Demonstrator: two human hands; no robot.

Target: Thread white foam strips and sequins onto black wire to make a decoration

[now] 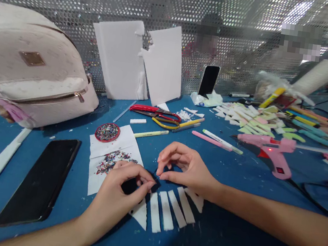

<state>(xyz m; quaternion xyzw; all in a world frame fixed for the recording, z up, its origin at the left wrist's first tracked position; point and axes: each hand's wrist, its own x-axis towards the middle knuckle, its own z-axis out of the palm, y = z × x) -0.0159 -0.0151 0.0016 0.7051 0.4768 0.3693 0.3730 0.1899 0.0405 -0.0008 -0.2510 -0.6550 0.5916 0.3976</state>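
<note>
My left hand [123, 192] curls over a small dark piece on the blue table [227, 238], fingers pinched together around it. My right hand [184, 166] meets it from the right, thumb and forefinger pinched on something tiny that I cannot make out. Just below both hands lie several white foam strips [166, 211] fanned out in a row. A white paper [110, 160] strewn with coloured sequins lies to the left of my hands, with a round red lid of sequins [107, 132] on it.
A black phone [40, 181] and a white foam knife shape [0, 161] lie left. A pale backpack [33, 72] stands at back left, white foam sheets [139, 60] lean on the mesh wall. Scissors [156, 113], pens, a pink glue gun [270, 150] and foam offcuts [256, 119] lie right.
</note>
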